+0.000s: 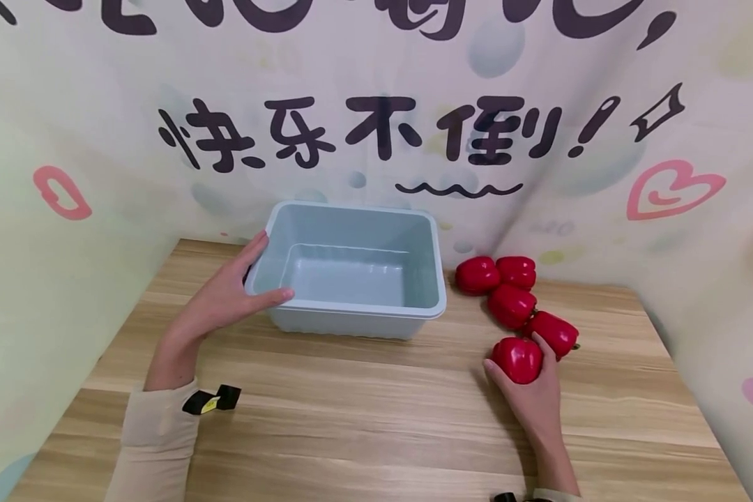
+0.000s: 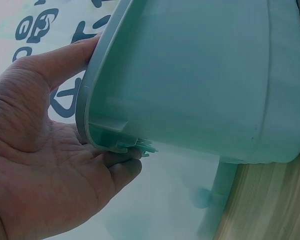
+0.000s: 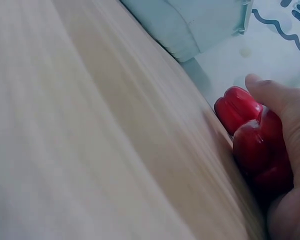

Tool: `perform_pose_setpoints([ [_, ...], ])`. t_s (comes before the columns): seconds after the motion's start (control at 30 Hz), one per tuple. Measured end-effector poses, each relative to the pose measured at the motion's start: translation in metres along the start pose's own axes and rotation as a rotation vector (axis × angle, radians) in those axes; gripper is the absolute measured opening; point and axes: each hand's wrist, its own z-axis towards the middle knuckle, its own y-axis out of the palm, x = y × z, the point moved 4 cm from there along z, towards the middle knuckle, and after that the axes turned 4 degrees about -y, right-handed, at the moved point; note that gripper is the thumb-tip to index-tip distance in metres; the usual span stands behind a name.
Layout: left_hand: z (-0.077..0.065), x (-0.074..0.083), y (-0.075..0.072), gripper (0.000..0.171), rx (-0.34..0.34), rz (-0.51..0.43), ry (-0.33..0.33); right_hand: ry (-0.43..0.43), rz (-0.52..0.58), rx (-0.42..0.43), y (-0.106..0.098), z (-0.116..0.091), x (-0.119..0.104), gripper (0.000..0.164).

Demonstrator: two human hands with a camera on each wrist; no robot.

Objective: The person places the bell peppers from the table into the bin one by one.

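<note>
A pale blue plastic tub [image 1: 345, 307] stands upright at the back of the table. My left hand [image 1: 226, 289] grips its left side, the thumb over the front rim and the fingers along the outer edge. In the left wrist view, the fingers curl under the rim of the tub [image 2: 190, 75]. Over on the right, my right hand [image 1: 533, 394] holds the nearest red bell pepper [image 1: 516, 359] between thumb and fingers. Just behind it lies another bell pepper [image 1: 552, 333], close to my fingertips. The right wrist view shows the held bell pepper [image 3: 257, 150] partly covered by the hand.
More red bell peppers [image 1: 511, 305] lie in a cluster to the right of the tub, near the back edge. Behind the wooden table [image 1: 364, 411] hangs a printed cloth [image 1: 364, 70] with dark lettering. A black strap [image 1: 210, 401] sits on the left sleeve.
</note>
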Motion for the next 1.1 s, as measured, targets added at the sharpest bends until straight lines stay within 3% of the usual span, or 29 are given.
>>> perform_pose_setpoints([
  [0.77, 0.001, 0.001, 0.001, 0.110, -0.010, -0.003, 0.015, -0.064, 0.026, 0.029, 0.004, 0.001, -0.013, 0.092],
  [1.1, 0.000, 0.002, 0.000, 0.110, -0.009, 0.002, 0.013, -0.025, 0.006, -0.041, -0.001, 0.006, -0.026, 0.095],
])
